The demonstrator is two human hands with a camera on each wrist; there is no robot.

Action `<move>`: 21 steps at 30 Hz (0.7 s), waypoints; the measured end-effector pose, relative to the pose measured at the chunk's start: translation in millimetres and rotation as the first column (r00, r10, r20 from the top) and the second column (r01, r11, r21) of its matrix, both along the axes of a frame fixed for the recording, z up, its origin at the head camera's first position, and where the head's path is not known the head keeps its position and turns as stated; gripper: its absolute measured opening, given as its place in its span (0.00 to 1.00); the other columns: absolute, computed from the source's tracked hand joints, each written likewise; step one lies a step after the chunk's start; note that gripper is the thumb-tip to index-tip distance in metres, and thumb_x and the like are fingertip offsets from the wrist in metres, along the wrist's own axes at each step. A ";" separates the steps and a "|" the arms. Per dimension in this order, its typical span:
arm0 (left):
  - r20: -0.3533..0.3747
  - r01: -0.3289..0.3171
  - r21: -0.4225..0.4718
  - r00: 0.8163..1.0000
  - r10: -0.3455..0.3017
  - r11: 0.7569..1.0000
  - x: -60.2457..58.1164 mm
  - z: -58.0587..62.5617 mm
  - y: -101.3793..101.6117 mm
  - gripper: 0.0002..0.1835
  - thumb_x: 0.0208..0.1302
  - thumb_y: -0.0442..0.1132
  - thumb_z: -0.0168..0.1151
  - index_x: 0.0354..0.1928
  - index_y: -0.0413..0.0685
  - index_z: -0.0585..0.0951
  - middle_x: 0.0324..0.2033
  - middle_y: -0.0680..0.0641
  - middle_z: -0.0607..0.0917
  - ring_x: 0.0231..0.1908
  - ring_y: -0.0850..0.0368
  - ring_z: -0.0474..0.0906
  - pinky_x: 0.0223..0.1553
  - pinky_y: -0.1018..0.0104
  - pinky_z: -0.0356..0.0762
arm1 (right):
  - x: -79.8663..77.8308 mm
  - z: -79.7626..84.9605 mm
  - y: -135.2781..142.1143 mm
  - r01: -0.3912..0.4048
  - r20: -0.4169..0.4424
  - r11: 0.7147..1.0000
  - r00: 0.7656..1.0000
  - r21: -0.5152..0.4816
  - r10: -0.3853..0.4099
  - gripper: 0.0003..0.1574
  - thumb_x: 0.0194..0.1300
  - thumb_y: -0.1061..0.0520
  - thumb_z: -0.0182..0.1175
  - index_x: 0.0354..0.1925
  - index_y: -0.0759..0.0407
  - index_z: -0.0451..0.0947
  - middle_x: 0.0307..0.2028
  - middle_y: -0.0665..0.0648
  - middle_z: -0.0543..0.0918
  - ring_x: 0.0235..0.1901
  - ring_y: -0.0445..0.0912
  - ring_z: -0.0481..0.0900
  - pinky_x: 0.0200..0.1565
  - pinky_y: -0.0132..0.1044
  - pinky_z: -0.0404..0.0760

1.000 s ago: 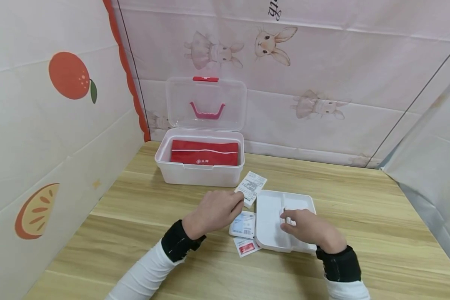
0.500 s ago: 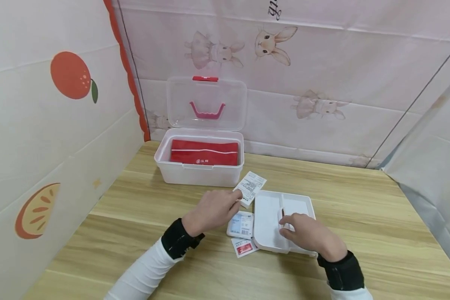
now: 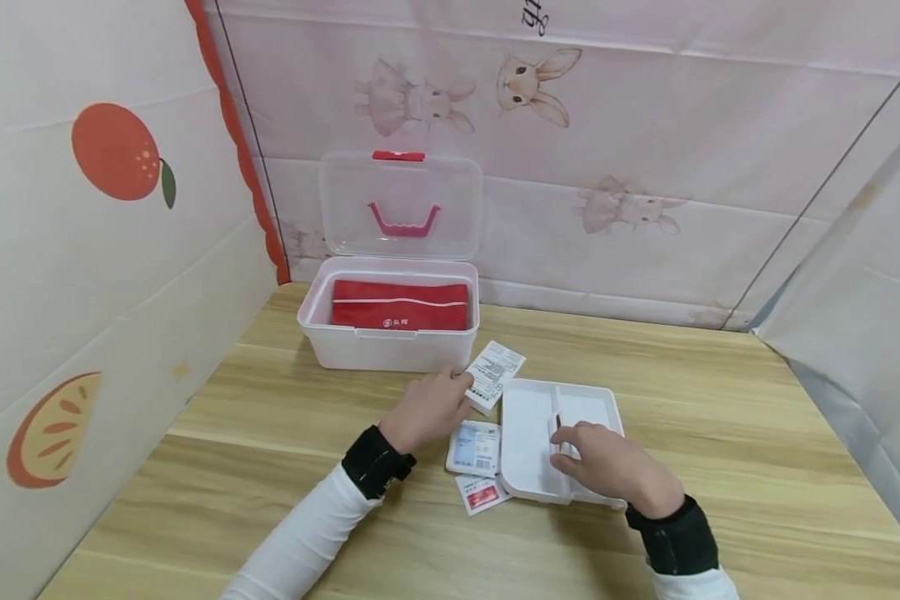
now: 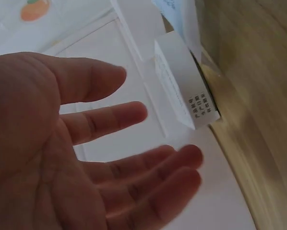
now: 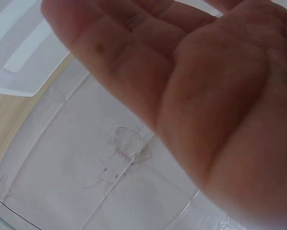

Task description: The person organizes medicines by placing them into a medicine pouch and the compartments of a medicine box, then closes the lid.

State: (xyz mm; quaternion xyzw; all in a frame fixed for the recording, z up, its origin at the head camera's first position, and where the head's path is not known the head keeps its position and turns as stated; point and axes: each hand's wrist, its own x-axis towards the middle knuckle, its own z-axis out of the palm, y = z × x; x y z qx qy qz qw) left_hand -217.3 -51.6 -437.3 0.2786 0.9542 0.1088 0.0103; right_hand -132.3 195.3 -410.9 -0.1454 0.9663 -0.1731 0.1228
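Note:
My right hand [image 3: 607, 467] is over the white divided tray [image 3: 528, 442]. Its thumb and index finger pinch the raised handle on the tray's middle divider. The fingertips' inner sides are hidden. My left hand [image 3: 427, 408] hovers beside a small white printed box [image 3: 495, 371], its fingertips close to the box's near left edge. In the left wrist view the fingers of that hand [image 4: 129, 167] are spread and loosely bent, apart from the white box [image 4: 182, 86]. A blue-and-white packet [image 3: 474, 448] and a smaller red-and-white sachet [image 3: 482, 494] lie against the tray's left side.
A translucent white case [image 3: 390, 350] stands behind on the wooden table [image 3: 255, 467], its lid [image 3: 402, 192] raised against the back cloth. A folded red pouch [image 3: 400, 308] lies inside. Printed cloth walls border the table at the left, back and right.
My left hand has moved up and forward, toward the white box. The tray, packet and sachet shifted slightly left at first, with my right hand staying at the handle. The head view has also shifted.

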 end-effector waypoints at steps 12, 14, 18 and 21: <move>0.128 -0.083 -0.159 0.986 0.104 0.984 -1.4 -10.1 22.2 0.27 0.72 0.52 0.56 0.72 0.61 0.69 0.57 0.36 0.73 0.50 0.45 0.70 0.48 0.49 0.75 | -0.4 -0.5 -0.1 0.009 0.022 1.000 1.000 -0.024 -0.008 0.18 0.66 0.55 0.65 0.49 0.65 0.83 0.45 0.60 0.85 0.40 0.47 0.79 0.47 0.49 0.80; 0.143 -0.092 -0.159 0.983 0.115 0.983 -0.6 -11.5 23.8 0.29 0.72 0.53 0.55 0.73 0.65 0.66 0.61 0.34 0.70 0.53 0.43 0.69 0.53 0.46 0.73 | -0.2 -0.1 0.7 0.012 0.022 1.000 1.000 -0.024 -0.011 0.17 0.65 0.55 0.65 0.49 0.65 0.83 0.44 0.60 0.86 0.40 0.48 0.79 0.47 0.49 0.80; 0.162 -0.115 -0.134 0.977 0.136 0.984 -2.7 -13.0 28.6 0.32 0.72 0.54 0.55 0.76 0.63 0.61 0.64 0.33 0.69 0.55 0.41 0.71 0.55 0.44 0.72 | -0.2 0.1 1.5 0.023 0.019 1.000 1.000 -0.013 -0.023 0.18 0.65 0.54 0.66 0.49 0.65 0.83 0.43 0.59 0.85 0.41 0.49 0.80 0.48 0.50 0.80; 0.146 -0.138 -0.151 0.976 0.161 0.979 -5.8 -14.9 33.4 0.35 0.72 0.55 0.54 0.77 0.59 0.58 0.64 0.33 0.70 0.55 0.40 0.73 0.53 0.45 0.74 | 0.2 -0.2 1.0 0.031 0.020 1.000 0.999 -0.005 -0.031 0.18 0.65 0.54 0.66 0.49 0.65 0.83 0.43 0.59 0.85 0.41 0.50 0.80 0.48 0.51 0.80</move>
